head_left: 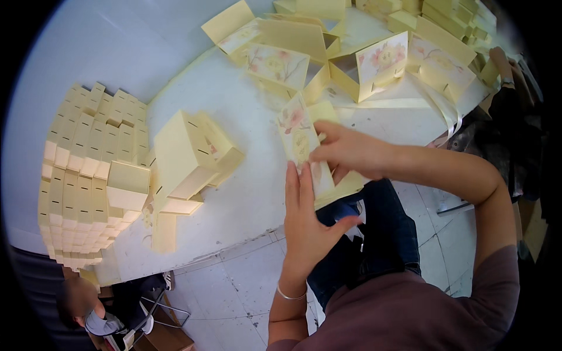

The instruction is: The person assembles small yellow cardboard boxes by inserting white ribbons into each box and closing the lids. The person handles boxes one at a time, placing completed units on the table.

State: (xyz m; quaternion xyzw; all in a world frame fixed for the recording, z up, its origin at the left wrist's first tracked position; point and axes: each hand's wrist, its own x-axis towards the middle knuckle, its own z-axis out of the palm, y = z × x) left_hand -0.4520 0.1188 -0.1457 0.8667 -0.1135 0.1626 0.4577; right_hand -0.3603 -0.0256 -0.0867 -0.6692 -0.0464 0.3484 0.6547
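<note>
A pale yellow cardboard gift box [293, 120] with a pink-flower printed panel stands at the near edge of the table, in front of me. My right hand [354, 152] is closed at the box's right side, its fingertips bent over the edge of the printed panel. What exactly lies under those fingertips is hidden. My left hand [308, 228] rests its straight fingers against the lower part of the panel. Its thumb is spread away to the right.
Several open flower-printed boxes [278, 64] stand at the back, with pale ribbons [448, 114] trailing right. Plain cream boxes [181, 155] sit left of centre, beside a tall stack [82, 152]. One person [105, 319] sits lower left; another person's arm [503, 67] reaches in at right.
</note>
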